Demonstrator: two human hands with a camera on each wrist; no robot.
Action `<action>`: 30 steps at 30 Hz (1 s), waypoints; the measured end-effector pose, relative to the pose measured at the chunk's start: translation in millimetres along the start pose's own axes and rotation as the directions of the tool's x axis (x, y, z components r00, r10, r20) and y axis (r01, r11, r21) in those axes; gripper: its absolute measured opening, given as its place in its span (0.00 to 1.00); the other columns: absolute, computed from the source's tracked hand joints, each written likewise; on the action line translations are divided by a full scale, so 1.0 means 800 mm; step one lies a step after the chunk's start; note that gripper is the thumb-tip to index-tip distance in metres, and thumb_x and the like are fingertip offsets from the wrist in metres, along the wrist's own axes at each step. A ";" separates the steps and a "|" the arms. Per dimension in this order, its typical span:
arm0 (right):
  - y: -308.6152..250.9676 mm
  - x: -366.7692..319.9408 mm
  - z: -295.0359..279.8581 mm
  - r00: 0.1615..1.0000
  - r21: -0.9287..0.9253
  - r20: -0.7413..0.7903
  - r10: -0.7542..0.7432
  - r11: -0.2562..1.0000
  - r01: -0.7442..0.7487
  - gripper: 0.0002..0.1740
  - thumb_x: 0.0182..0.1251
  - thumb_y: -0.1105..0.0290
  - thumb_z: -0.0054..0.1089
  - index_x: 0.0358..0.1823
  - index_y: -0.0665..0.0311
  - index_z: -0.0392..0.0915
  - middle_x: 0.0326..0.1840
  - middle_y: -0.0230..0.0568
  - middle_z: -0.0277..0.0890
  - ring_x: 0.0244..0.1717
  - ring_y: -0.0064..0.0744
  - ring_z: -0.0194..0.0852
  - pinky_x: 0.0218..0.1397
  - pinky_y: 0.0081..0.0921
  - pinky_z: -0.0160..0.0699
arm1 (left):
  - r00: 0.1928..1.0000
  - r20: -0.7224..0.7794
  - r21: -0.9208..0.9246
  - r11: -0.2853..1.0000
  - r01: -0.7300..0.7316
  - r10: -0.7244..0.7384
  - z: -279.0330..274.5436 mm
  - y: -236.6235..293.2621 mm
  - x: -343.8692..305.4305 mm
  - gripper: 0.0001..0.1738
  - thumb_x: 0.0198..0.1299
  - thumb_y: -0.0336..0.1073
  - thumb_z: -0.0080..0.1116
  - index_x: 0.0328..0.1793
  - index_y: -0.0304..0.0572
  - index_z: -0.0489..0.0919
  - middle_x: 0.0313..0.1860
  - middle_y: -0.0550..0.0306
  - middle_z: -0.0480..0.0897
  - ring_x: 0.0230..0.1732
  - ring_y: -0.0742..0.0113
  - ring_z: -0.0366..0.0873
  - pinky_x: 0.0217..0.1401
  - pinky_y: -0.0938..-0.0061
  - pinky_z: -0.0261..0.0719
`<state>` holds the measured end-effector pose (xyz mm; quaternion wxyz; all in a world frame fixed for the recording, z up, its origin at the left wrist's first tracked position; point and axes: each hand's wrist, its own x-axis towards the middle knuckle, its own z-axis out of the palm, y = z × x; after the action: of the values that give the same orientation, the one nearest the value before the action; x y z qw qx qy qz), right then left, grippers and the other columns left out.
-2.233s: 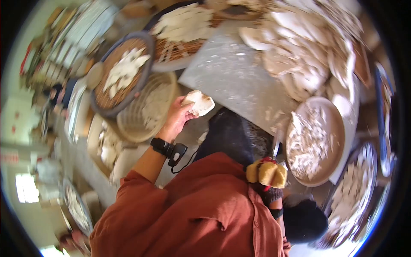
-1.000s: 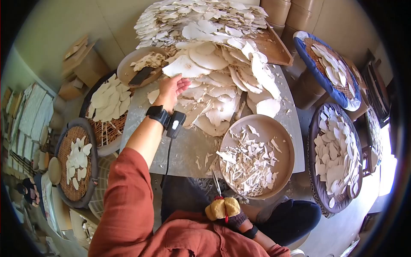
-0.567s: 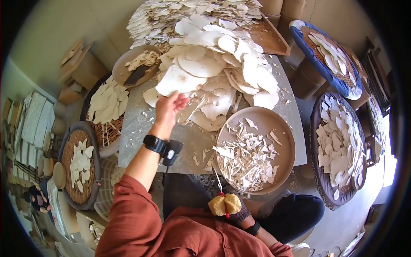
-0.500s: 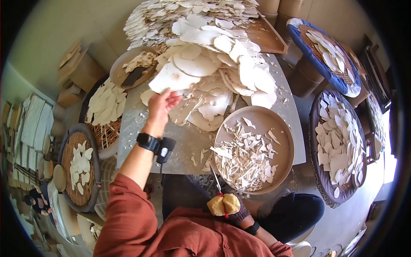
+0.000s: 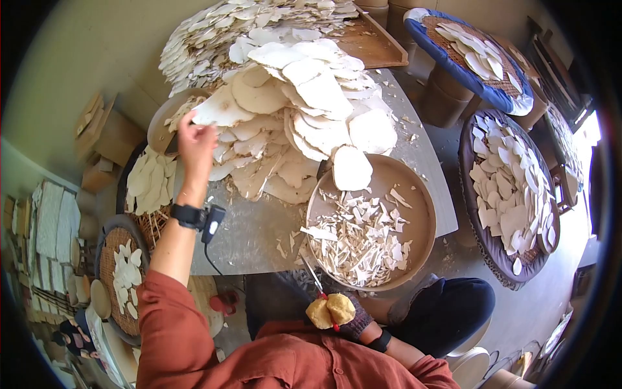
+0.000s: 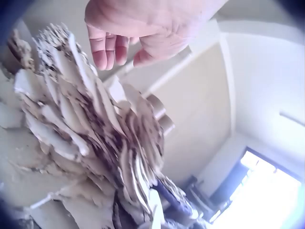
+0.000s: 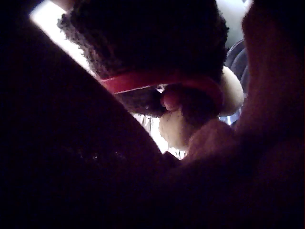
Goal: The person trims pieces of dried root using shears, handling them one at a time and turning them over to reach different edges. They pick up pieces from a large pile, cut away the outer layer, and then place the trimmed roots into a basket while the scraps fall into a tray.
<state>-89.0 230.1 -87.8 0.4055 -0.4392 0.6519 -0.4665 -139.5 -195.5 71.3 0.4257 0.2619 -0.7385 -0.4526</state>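
Observation:
A big pile of flat white slices point(image 5: 291, 110) covers the far part of the grey table point(image 5: 253, 227). My left hand point(image 5: 194, 139) reaches to the pile's left edge, beside a large slice point(image 5: 223, 107). In the left wrist view the left hand point(image 6: 114, 45) hovers over the stacked slices point(image 6: 95, 129), fingers loosely curled, nothing between them and the thumb. My gloved right hand point(image 5: 350, 319) rests near my lap and grips scissors point(image 5: 327, 308) with yellow padded handles, blades pointing at a round tray point(image 5: 421, 214) of trimmings. The right wrist view is dark, showing only the glove and the scissors' red handle ring point(image 7: 157, 81).
Woven baskets of slices stand around: two at the left point(image 5: 152, 185) point(image 5: 120, 272), one at the right point(image 5: 508, 188) and a blue-rimmed one at top right point(image 5: 473, 58). A small plate point(image 5: 162, 126) sits by the left hand. A wooden board point(image 5: 369, 42) lies behind the pile.
My left hand, which held a slice at the left baskets, came back to the pile and moved along its left edge. The right hand with the scissors stayed in place.

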 end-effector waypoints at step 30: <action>0.009 0.000 0.016 0.981 0.267 -0.192 -0.034 0.960 0.086 0.20 0.50 0.60 0.65 0.42 0.60 0.73 0.36 0.45 0.77 0.40 0.47 0.76 0.44 0.33 0.75 | 0.512 0.762 0.494 0.155 -0.856 0.398 -0.044 -0.025 -0.081 0.31 0.51 0.19 0.48 0.62 0.53 0.69 0.61 0.54 0.69 0.65 0.55 0.64 0.68 0.62 0.62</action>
<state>-78.7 228.2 -98.0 0.3854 -0.3530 0.6026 -0.6032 -76.8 -170.3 36.0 0.2025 -0.0322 -0.9666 0.1536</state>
